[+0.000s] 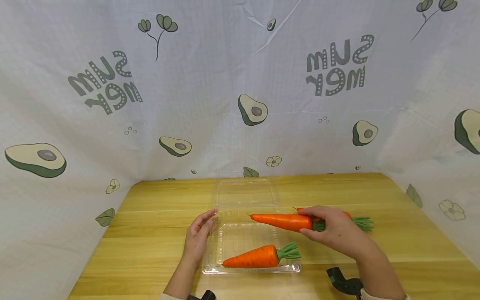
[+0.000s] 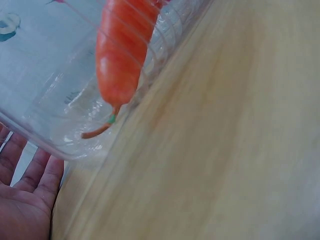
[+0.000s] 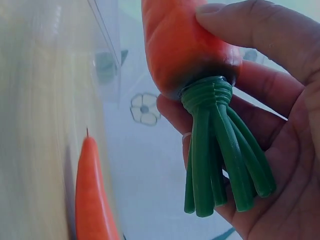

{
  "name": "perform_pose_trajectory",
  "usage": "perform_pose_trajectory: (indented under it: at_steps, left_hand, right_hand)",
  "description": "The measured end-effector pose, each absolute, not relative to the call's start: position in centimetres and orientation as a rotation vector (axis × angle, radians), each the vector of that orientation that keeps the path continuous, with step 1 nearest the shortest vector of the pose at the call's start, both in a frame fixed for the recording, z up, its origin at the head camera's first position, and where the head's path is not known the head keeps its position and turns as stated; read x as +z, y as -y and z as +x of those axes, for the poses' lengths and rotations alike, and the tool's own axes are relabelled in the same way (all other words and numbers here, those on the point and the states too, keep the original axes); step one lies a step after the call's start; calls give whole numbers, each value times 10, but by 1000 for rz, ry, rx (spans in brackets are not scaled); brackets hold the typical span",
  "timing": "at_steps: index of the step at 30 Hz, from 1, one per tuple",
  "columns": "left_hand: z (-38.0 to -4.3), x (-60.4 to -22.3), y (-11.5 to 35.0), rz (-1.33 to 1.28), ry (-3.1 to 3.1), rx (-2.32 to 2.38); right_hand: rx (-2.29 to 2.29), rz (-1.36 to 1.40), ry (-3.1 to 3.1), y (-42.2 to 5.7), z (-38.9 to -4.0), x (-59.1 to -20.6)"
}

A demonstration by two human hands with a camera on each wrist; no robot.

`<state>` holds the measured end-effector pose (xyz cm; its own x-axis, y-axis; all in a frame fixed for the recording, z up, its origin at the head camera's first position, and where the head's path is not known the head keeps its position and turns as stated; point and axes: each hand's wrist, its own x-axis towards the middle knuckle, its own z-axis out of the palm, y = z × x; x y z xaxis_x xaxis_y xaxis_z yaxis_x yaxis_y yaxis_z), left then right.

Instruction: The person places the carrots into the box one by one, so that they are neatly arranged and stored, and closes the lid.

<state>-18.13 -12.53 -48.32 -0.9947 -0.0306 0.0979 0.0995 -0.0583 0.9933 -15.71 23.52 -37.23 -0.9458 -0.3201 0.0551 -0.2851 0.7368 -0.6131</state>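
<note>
A clear plastic clamshell box point(image 1: 249, 237) lies unfolded on the table, its lid point(image 1: 245, 192) spread toward the back. Along the box's near side lies an orange toy-like carrot point(image 1: 252, 257), green top over the right edge; through the wall in the left wrist view the same carrot point(image 2: 125, 55) shows its tip. At the left rim, my left hand point(image 1: 197, 237) rests its fairly straight fingers against the plastic. My right hand point(image 1: 335, 233) pinches a second carrot point(image 1: 281, 221) near its green top, above the box, tip pointing left. Another carrot point(image 1: 363, 223) lies behind that hand, partly hidden.
The wooden table point(image 1: 150, 241) extends on both sides of the box. A white printed cloth point(image 1: 210, 83) hangs along the back and sides. Black wrist mounts point(image 1: 343, 283) sit at the forearms.
</note>
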Motion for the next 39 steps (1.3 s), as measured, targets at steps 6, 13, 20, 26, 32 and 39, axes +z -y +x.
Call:
perform_pose_trajectory:
  at_steps: [6, 13, 20, 26, 32, 39]
  left_hand:
    - [-182, -484, 126, -69, 2084, -2222]
    - [-181, -485, 125, -59, 2093, -2218]
    - [-182, -486, 125, -73, 2087, -2229]
    - [-183, -485, 125, -80, 2090, -2223]
    - [-183, -485, 125, -75, 2083, -2227]
    - [-183, -485, 126, -80, 2085, -2226]
  right_hand:
    - [-996, -609, -2881, -219, -157, -375]
    - [-1017, -687, -2858, -205, -160, -379]
    - [-1093, -734, -2821, -193, -165, -387]
    - [-1062, -688, -2805, -185, -167, -392]
    - [-1105, -675, -2708, -180, -172, -397]
    - [-1102, -645, -2645, -176, -175, -399]
